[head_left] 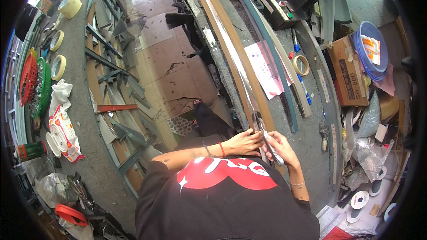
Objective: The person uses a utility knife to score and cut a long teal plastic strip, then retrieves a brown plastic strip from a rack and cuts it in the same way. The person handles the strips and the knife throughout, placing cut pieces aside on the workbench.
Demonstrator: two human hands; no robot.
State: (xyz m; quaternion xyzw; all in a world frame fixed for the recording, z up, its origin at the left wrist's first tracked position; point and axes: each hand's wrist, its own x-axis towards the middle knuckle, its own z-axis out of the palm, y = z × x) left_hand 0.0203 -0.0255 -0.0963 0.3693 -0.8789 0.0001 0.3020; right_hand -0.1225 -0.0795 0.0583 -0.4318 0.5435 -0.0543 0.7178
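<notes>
A long brown strip with a shiny metallic band down its middle (226, 40) runs along the workbench toward me. My left hand (245, 143) is bent over the strip's near end, its fingers closed against it. In my right hand (281, 147) is a pliers-like hand tool (274, 153) with pale grips and a dark head. The fingers wrap round the grips, and the head points away from me, over the strip. The exact kind of tool is hard to make out. My left fingers are right beside the tool and partly hide the strip's end.
Right of the strip lie a blue-grey strip (281, 75), a marked paper sheet (263, 69), a tape roll (301, 65) and a blue marker (304, 90). A carton (348, 71) stands farther right. On the left, a rack of metal profiles (104, 58) borders another bench with baskets.
</notes>
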